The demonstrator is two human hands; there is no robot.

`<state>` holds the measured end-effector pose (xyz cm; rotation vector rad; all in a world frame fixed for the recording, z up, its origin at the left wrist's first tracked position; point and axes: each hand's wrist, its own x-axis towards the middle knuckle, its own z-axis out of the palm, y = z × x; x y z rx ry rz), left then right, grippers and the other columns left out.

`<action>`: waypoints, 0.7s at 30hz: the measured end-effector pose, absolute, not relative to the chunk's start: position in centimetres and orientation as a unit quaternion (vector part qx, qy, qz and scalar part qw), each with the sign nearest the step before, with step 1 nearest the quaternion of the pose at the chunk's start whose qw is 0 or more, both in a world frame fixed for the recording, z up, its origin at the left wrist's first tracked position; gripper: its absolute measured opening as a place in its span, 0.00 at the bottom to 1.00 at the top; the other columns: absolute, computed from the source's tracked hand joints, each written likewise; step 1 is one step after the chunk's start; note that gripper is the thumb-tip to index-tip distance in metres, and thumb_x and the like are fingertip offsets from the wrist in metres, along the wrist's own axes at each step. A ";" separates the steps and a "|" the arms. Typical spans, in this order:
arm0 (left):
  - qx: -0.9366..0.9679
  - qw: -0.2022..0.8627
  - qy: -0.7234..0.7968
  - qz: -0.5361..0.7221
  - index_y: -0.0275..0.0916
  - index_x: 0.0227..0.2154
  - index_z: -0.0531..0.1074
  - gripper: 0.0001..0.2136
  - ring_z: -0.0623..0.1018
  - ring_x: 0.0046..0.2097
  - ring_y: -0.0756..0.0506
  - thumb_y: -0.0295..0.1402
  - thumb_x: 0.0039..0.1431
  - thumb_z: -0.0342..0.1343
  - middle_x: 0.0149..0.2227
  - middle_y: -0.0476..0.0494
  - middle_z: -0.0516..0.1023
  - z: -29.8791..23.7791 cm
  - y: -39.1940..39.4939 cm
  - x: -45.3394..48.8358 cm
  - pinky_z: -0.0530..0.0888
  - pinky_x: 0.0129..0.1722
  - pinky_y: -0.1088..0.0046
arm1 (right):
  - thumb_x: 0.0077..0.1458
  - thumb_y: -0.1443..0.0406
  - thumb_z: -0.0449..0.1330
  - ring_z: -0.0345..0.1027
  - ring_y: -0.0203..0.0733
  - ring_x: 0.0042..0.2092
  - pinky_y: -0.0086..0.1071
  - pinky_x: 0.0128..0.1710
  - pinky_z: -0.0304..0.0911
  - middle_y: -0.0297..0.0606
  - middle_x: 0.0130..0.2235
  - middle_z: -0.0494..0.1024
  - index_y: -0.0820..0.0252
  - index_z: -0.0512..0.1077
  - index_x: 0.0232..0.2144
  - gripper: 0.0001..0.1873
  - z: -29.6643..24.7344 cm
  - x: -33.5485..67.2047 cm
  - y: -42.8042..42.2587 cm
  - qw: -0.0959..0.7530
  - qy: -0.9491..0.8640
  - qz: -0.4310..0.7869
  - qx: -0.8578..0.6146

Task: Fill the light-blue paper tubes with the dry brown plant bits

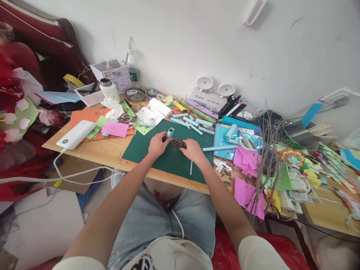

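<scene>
pale shirt (pixel 174 255) faces wooden table (pixel 114 152), green mat (pixel 168 167), blue tube (pixel 170 130), white wall (pixel 180 37).

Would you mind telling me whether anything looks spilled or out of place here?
Yes: brown scraps lie strewn on the wooden desk beyond the green mat, apart from the pile between left hand and right hand, so they look spilled. The white bottle stands uncapped.

Pale-blue tube (pixel 170 133): upright, top end open. Brown bits (pixel 177 143): loose heap, just off tube's five o'clock.
</scene>
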<state>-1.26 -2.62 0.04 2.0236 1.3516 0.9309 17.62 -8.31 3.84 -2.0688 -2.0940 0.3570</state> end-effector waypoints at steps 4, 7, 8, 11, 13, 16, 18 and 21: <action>0.752 0.260 0.499 0.343 0.43 0.36 0.73 0.10 0.76 0.36 0.45 0.43 0.59 0.56 0.34 0.46 0.79 0.1 -2.7 -1.3 0.69 0.35 0.71 | 0.58 0.68 0.54 0.69 0.43 0.36 0.33 0.36 0.58 0.44 0.35 0.76 0.60 0.77 0.33 0.11 3.1 16.9 -8.1 0.119 -0.707 0.102 -0.690; 0.754 0.263 0.499 0.337 0.43 0.37 0.73 0.11 0.76 0.36 0.45 0.44 0.59 0.56 0.34 0.46 0.79 0.1 -2.6 -1.3 0.68 0.34 0.71 | 0.58 0.70 0.53 0.68 0.41 0.35 0.32 0.37 0.58 0.41 0.33 0.76 0.59 0.76 0.32 0.12 3.2 17.1 -8.0 0.198 -0.698 0.101 -0.680; 0.753 0.264 0.499 0.338 0.43 0.37 0.73 0.10 0.76 0.35 0.45 0.43 0.59 0.56 0.34 0.46 0.79 0.1 -2.6 -1.3 0.68 0.34 0.71 | 0.58 0.69 0.53 0.68 0.41 0.35 0.32 0.37 0.59 0.40 0.33 0.76 0.59 0.76 0.32 0.11 3.3 17.2 -8.0 0.226 -0.694 0.102 -0.676; 0.749 0.265 0.502 0.342 0.43 0.36 0.73 0.10 0.75 0.35 0.45 0.44 0.59 0.56 0.34 0.46 0.78 0.0 -2.5 -1.3 0.67 0.33 0.71 | 0.57 0.68 0.54 0.68 0.40 0.33 0.33 0.37 0.60 0.37 0.32 0.75 0.58 0.75 0.31 0.09 3.8 17.5 -8.1 0.299 -0.678 0.108 -0.662; 0.750 0.261 0.499 0.346 0.43 0.36 0.72 0.10 0.75 0.35 0.45 0.44 0.59 0.56 0.34 0.47 0.78 -0.1 -2.6 -1.4 0.67 0.34 0.72 | 0.57 0.67 0.54 0.68 0.41 0.33 0.33 0.36 0.61 0.37 0.33 0.76 0.58 0.74 0.31 0.09 4.5 17.3 -8.0 0.354 -0.663 0.111 -0.651; 0.757 0.253 0.492 0.348 0.43 0.35 0.72 0.10 0.75 0.36 0.46 0.44 0.59 0.56 0.33 0.47 0.78 -0.2 -2.6 -1.5 0.67 0.35 0.72 | 0.58 0.66 0.53 0.69 0.41 0.36 0.33 0.38 0.63 0.39 0.36 0.76 0.58 0.73 0.34 0.08 6.2 16.5 -7.4 0.416 -0.658 0.109 -0.618; 0.756 0.251 0.495 0.347 0.43 0.36 0.72 0.10 0.75 0.36 0.46 0.44 0.59 0.56 0.33 0.47 0.78 -0.2 -2.6 -1.5 0.67 0.34 0.72 | 0.59 0.66 0.52 0.69 0.41 0.37 0.33 0.39 0.63 0.39 0.37 0.76 0.58 0.73 0.35 0.09 7.6 15.6 -6.7 0.419 -0.682 0.103 -0.591; 0.752 0.255 0.496 0.351 0.44 0.37 0.72 0.10 0.75 0.37 0.46 0.43 0.58 0.56 0.35 0.47 0.78 -0.2 -2.6 -1.5 0.69 0.37 0.72 | 0.59 0.68 0.52 0.68 0.41 0.36 0.33 0.38 0.61 0.39 0.36 0.76 0.58 0.72 0.33 0.08 9.4 14.4 -5.4 0.350 -0.736 0.093 -0.572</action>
